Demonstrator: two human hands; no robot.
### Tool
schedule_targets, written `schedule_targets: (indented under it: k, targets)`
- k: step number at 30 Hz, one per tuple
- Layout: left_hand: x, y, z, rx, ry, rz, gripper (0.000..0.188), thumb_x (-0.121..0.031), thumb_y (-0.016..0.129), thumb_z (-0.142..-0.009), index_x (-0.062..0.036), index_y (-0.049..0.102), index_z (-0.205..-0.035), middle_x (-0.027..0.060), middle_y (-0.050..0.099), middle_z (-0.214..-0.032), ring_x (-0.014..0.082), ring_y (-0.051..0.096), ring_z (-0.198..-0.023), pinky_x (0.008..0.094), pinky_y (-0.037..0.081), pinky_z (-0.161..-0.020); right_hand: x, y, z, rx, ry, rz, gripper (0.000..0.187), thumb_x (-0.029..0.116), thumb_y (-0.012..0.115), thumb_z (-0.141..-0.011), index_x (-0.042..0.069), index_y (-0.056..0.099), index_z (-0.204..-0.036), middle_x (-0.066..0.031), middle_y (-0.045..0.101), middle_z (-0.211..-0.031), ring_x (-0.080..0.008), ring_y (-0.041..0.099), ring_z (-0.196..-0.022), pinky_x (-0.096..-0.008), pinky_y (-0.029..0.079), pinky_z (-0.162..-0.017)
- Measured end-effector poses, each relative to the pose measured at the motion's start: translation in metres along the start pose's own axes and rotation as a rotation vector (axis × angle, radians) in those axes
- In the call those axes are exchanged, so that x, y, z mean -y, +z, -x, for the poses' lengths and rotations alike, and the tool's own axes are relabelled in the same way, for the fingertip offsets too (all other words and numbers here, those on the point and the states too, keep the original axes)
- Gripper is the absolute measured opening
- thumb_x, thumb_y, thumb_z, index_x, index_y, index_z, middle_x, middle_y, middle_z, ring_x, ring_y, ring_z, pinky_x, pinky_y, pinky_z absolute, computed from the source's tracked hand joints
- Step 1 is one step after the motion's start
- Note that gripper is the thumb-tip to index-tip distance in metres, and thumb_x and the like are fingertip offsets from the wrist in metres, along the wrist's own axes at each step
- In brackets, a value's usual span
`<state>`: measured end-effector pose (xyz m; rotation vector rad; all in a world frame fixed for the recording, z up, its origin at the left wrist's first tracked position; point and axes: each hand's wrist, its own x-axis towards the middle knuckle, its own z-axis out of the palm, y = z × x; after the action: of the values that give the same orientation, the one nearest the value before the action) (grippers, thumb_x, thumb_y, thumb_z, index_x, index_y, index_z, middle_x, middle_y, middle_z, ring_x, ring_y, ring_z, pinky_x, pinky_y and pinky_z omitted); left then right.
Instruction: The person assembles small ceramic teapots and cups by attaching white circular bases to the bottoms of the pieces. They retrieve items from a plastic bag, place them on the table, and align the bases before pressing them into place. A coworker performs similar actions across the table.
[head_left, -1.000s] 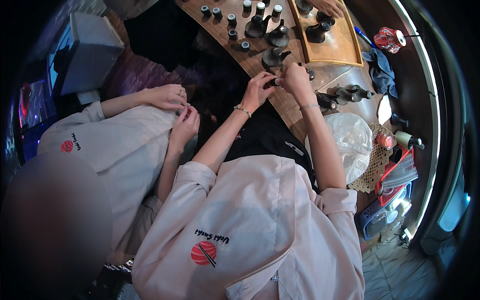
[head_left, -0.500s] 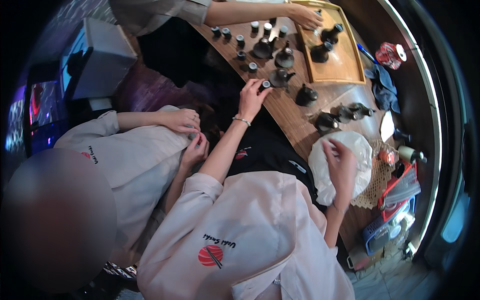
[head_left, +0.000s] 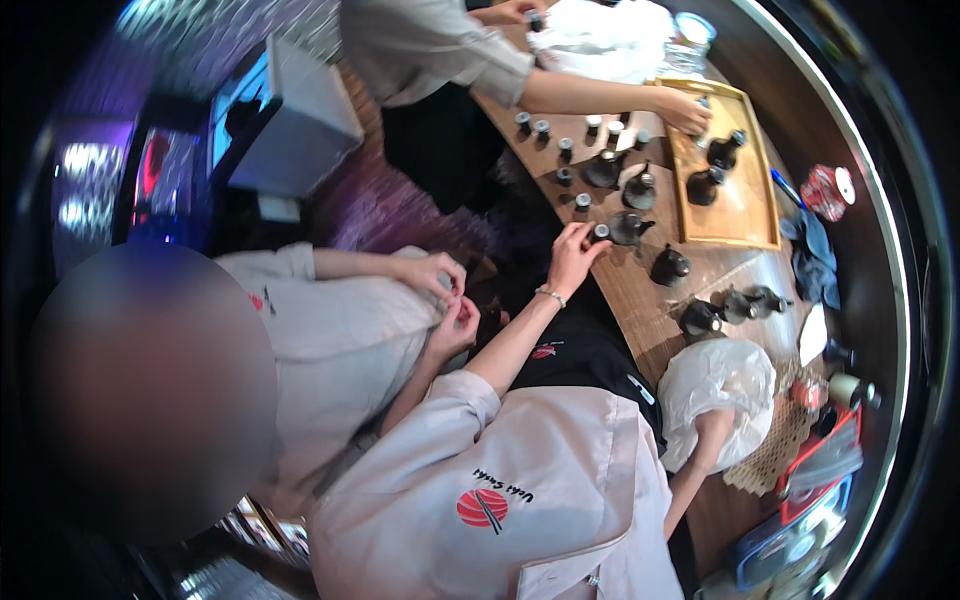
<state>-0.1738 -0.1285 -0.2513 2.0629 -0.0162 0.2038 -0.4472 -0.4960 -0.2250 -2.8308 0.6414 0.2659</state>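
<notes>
My left hand [head_left: 572, 262] has its thumb and fingers closed round a small dark cylindrical container [head_left: 600, 233] with a pale top, at the table's near edge. Beside it stands a dark spouted bottle [head_left: 628, 228]. My right hand [head_left: 714, 428] reaches into a white plastic bag [head_left: 690, 385]. The bag's film covers its fingers, so whether they grip anything is hidden. Several more small dark containers [head_left: 565, 150] stand in loose rows beyond my left hand. Another dark bottle [head_left: 670, 266] is between my two hands, with a further group [head_left: 740, 305] next to the bag.
A co-worker's hand [head_left: 684, 110] is over a wooden tray [head_left: 735, 228] holding dark bottles. Close on my left, another person's hands [head_left: 448, 298] meet. Right of the bag are a woven mat [head_left: 765, 455], a red-rimmed container [head_left: 825, 465] and a blue cloth [head_left: 815, 262].
My right hand has gone from above the white bag into it. My left hand keeps its hold on the small container. The whole view has shifted, showing more of the far table.
</notes>
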Motion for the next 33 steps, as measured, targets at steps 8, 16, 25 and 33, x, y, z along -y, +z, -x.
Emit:
schedule_targets:
  k: [8,16,25,33]
  targets:
    - [-0.001,0.002,-0.001,0.048,0.000,-0.003,0.040,-0.019,0.086,-0.090,0.0032,0.074,-0.121,0.0101,0.069,-0.107,0.0141,0.068,-0.077,0.0292,0.057,-0.063,0.034,0.015,-0.019,-0.143,0.181,-0.341,0.021,0.025,0.064,-0.094,0.009,0.073,-0.105,-0.0212,0.074,-0.102,-0.0434,0.070,-0.101,-0.0517,0.055,-0.089]
    - [-0.009,-0.050,0.028,0.139,-0.274,0.043,0.038,-0.014,0.077,-0.098,0.0074,0.067,-0.128,0.0116,0.073,-0.092,0.0139,0.068,-0.062,0.0270,0.057,-0.051,0.063,-0.036,0.002,0.070,0.296,-0.364,0.028,0.006,0.066,-0.087,-0.003,0.074,-0.112,-0.0293,0.074,-0.104,-0.0470,0.072,-0.101,-0.0533,0.057,-0.088]
    - [-0.266,-0.031,0.034,1.332,0.267,0.371,0.015,-0.008,0.070,-0.101,0.0038,0.075,-0.109,0.0076,0.073,-0.095,0.0140,0.067,-0.083,0.0275,0.053,-0.074,0.121,-0.039,0.020,0.100,-0.057,-0.585,0.041,0.028,0.068,-0.096,0.004,0.066,-0.129,-0.0222,0.067,-0.127,-0.0381,0.062,-0.122,-0.0433,0.046,-0.108]
    - [-0.201,0.103,0.102,1.292,1.040,-0.636,0.015,-0.010,0.066,-0.087,0.0029,0.075,-0.087,0.0227,0.075,-0.100,0.0328,0.074,-0.092,0.0412,0.058,-0.080,0.114,-0.022,0.037,-0.056,0.141,-0.194,0.033,0.010,0.062,-0.093,-0.007,0.064,-0.121,-0.0325,0.064,-0.129,-0.0464,0.064,-0.120,-0.0500,0.053,-0.103]
